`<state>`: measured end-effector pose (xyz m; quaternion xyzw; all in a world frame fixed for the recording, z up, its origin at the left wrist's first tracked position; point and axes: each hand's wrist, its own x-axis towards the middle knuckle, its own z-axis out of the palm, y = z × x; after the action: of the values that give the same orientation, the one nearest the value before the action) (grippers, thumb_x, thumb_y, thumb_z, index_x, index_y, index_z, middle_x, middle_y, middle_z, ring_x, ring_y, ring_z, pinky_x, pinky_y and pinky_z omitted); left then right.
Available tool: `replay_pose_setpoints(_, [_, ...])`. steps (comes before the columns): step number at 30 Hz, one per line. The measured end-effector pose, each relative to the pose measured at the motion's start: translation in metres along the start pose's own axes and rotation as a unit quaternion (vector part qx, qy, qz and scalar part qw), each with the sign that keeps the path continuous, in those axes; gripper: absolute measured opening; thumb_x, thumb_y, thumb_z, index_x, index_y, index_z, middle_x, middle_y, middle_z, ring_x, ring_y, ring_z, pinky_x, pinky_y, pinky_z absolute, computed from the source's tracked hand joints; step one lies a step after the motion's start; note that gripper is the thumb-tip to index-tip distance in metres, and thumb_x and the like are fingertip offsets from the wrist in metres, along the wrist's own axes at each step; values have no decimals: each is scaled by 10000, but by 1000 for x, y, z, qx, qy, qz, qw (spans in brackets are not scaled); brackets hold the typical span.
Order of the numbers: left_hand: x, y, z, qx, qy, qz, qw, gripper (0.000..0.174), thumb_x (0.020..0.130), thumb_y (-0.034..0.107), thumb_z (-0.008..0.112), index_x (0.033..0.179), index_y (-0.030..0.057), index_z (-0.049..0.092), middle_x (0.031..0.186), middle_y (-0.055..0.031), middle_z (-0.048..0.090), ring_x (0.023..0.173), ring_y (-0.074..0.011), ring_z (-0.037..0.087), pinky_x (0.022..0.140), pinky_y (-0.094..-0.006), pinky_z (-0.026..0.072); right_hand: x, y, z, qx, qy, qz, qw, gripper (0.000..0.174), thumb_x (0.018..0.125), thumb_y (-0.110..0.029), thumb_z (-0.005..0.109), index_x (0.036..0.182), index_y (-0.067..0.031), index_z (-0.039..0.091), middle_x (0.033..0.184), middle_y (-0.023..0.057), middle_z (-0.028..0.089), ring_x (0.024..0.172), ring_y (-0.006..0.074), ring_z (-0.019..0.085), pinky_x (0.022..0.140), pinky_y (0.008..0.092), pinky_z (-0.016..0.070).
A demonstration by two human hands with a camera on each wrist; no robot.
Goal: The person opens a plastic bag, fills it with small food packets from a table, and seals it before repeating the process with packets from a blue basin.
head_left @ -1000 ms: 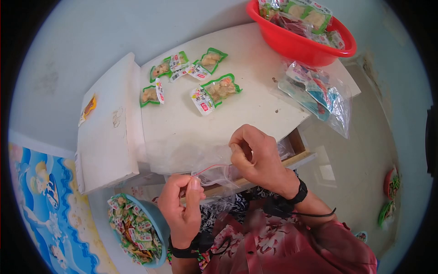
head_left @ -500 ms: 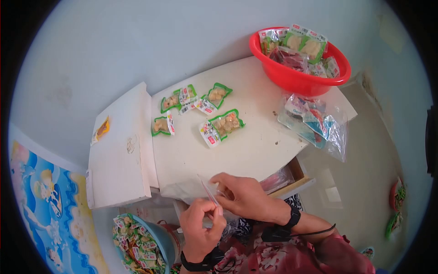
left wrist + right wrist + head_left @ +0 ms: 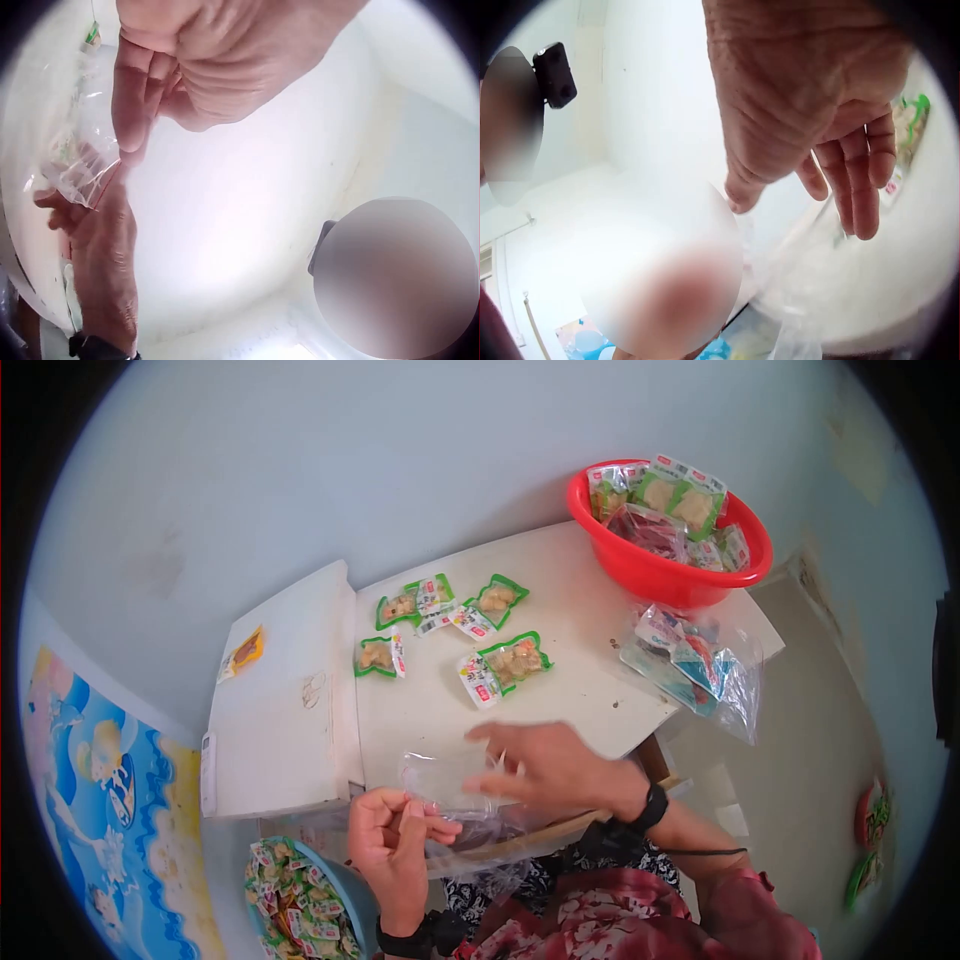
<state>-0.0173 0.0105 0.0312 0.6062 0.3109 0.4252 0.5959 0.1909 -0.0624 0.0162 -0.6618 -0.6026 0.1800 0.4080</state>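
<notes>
My left hand (image 3: 392,850) pinches a clear plastic zip bag (image 3: 435,775) by its edge, near the front of the white table. A thin red line (image 3: 109,184) runs along that edge in the left wrist view. Just beside the bag is my right hand (image 3: 550,765), its fingers stretched out and a little blurred. The right wrist view shows those fingers (image 3: 862,195) nearly straight and apart from the thumb, holding nothing. Beyond the hands, several green-edged food packets lie on the table, the nearest packet (image 3: 512,663) by itself.
A red basin (image 3: 650,575) full of packets stands at the back right. In front of it, a clear bag with teal packs (image 3: 695,670) overhangs the table's right edge. A blue tub (image 3: 350,890) of packets sits low at left. A raised white panel (image 3: 280,700) borders the table.
My right hand has moved off the bag's red-lined edge and its fingers have spread. My left hand keeps its pinch while the bag has swung flatter. The head view has tilted upward.
</notes>
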Motion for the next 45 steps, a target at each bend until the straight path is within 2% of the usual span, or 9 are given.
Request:
replay_pose_setpoints(4, [9,-8,-9,4,-17,-14,1000,150,960,-11,672,1073,-15,572,911,-105,687,699,-145,706,607,-248,571,45,22,-36,-154,79,-84,981,348,897,-221,730,1180,-47,626,966,149,715,851,331,710,663,480,532])
replay_pose_setpoints(8, [3,-14,-9,23,-2,-23,999,145,927,10,737,1006,-1,616,860,-50,668,672,-78,620,618,-211,502,90,61,-30,-334,-15,-78,939,406,882,-86,647,1287,-84,615,1023,96,702,886,340,710,692,468,542])
replay_pose_setpoints(13, [2,1,-7,163,30,135,977,103,927,27,733,963,14,637,837,-17,625,694,-72,539,656,-211,442,117,62,-21,-372,-135,-44,917,512,838,-10,640,1338,-96,572,1046,144,663,897,354,703,717,482,531])
replay_pose_setpoints(22, [25,5,-3,179,-19,244,953,57,965,17,679,958,11,623,833,-19,573,682,-77,521,617,-222,424,98,53,-42,-410,-89,-58,906,131,798,-73,706,925,-50,689,996,144,666,865,365,695,714,483,513])
replay_pose_setpoints(28, [35,7,18,114,-29,133,984,55,1010,66,650,1021,13,637,819,-21,587,628,-58,543,539,-210,424,39,32,-100,-221,193,-109,950,116,862,-71,715,926,19,677,855,129,678,721,272,705,610,429,536])
replay_pose_setpoints(30, [35,5,26,111,-27,118,986,71,1019,83,646,1040,15,646,819,-22,601,621,-55,550,524,-207,426,3,3,-113,43,218,21,975,136,909,-93,729,948,24,672,817,92,665,646,199,682,546,358,521])
replay_pose_setpoints(34, [36,2,48,131,-14,142,981,92,1031,102,636,1063,17,652,825,-24,621,612,-57,556,510,-207,430,-53,-15,-90,282,269,63,919,132,971,-87,720,997,33,671,764,45,632,568,96,648,468,248,482])
replay_pose_setpoints(40, [23,-13,81,219,-54,260,939,90,1040,77,607,1071,-3,635,830,-40,607,616,-68,554,522,-214,433,-67,-7,-27,306,313,63,897,115,960,-40,711,1012,52,667,784,83,649,592,114,671,486,263,500])
replay_pose_setpoints(45, [17,-28,96,194,-140,319,917,96,1018,10,597,1111,-1,615,852,-71,617,676,-108,581,580,-246,455,-67,14,0,195,216,73,954,216,1018,-166,651,1006,5,520,625,154,553,484,196,591,443,346,426])
